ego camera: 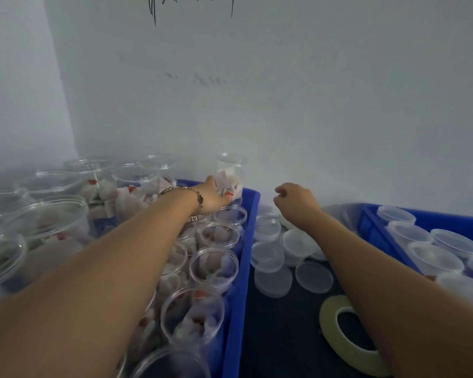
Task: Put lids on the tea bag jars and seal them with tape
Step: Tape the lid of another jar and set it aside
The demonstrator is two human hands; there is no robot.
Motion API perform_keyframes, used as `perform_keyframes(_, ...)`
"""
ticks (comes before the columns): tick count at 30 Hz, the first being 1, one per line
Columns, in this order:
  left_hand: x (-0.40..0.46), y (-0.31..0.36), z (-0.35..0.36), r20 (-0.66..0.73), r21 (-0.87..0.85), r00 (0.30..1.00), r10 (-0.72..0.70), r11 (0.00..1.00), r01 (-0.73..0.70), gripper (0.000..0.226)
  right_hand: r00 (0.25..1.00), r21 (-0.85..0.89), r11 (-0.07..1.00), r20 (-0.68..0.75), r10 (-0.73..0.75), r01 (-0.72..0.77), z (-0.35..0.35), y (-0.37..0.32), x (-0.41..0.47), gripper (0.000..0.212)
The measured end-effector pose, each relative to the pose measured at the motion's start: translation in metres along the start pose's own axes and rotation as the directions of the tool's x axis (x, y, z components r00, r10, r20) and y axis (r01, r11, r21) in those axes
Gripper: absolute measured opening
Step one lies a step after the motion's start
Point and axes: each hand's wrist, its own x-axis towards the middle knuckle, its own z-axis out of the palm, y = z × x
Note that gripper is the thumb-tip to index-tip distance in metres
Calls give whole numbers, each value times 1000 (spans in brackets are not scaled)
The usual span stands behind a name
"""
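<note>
Gripping a tea bag jar (pixel 231 175) at the far end of the left blue crate (pixel 243 255), left hand (pixel 213 199) fingers wrap it; right hand (pixel 295 203) hovers loosely curled, empty, over loose lids (pixel 273 257), tape roll (pixel 344 336) nearer on the dark surface (pixel 279 336).

The left hand (pixel 213 199), a bracelet (pixel 194 199) on its wrist, grips a clear jar of tea bags (pixel 231 173) raised above the open jars in the blue bin (pixel 239 282). The right hand (pixel 295 201) hovers, fingers loosely curled, over loose clear lids (pixel 273 257) on the dark table (pixel 279 336). A tape roll (pixel 339 339) lies near; another blue bin (pixel 372 222) holds lidded jars.
</note>
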Motion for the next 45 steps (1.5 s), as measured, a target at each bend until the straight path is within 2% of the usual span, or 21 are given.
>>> perform_keyframes(3,26,-12,2,17,-67,999,-36,997,37,92,998,128,991,61,31,-38,17,-17,17,40)
perform_keyframes(6,54,-25,-1,-3,52,997,-71,996,71,101,987,303,950,157,24,-71,29,-28,34,34)
perform_keyframes(8,73,-32,-2,1,44,997,-81,996,81,96,972,491,852,220,79,-181,36,-35,46,8)
perform_keyframes(10,90,-35,1,10,-46,1000,-26,999,26,82,961,630,732,247,128,-260,45,-43,55,7)
perform_keyframes(11,98,-36,3,-8,-96,1000,4,995,-5,77,959,659,705,255,120,-263,51,-46,60,8)
perform_keyframes(14,108,-30,15,-147,-237,989,-7,971,-28,78,955,693,669,282,92,-269,70,-51,72,56)
perform_keyframes(16,113,-27,23,-181,-320,981,-64,947,3,87,956,705,656,281,89,-268,81,-51,79,69)
perform_keyframes(18,118,-22,30,-157,-384,987,-46,923,-18,81,959,726,635,268,95,-266,90,-50,87,69)
perform_keyframes(20,115,-14,32,-167,-384,985,-30,923,-37,52,964,759,601,249,90,-252,94,-49,90,67)
perform_keyframes(21,114,-12,32,-179,-396,983,-28,917,-46,47,966,772,585,243,89,-249,94,-50,89,68)
perform_keyframes(23,108,-10,33,-170,-428,985,-30,903,-46,48,969,796,556,236,78,-239,94,-50,84,69)
perform_keyframes(26,96,-5,30,-194,-393,981,-31,918,-49,14,972,803,551,226,68,-226,87,-52,73,71)
perform_keyframes(27,91,-1,28,-203,-384,979,-28,922,-54,12,973,806,549,221,69,-222,82,-52,68,72)
perform_keyframes(31,60,19,17,-200,-319,980,-2,946,-63,18,975,818,532,207,84,-219,53,-55,36,64)
perform_keyframes(34,29,34,14,-288,-251,956,57,959,-133,13,982,846,498,153,111,-188,33,-54,2,60)
perform_keyframes(36,5,46,22,-360,-214,929,81,963,-167,24,986,862,489,69,150,-134,25,-49,-26,57)
perform_keyframes(39,-32,69,49,-452,-288,891,38,939,-186,53,975,889,450,-14,221,-89,19,-36,-70,51)
perform_keyframes(41,-52,86,72,-508,-302,861,-9,938,-168,61,969,899,433,-47,242,-64,19,-22,-97,48)
perform_keyframes(43,-66,97,98,-500,-352,862,-81,929,-117,59,960,913,405,-64,273,-54,21,-7,-120,46)
perform_keyframes(45,-76,102,126,-415,-393,901,-125,918,-53,51,945,904,413,-31,327,-113,27,12,-140,48)
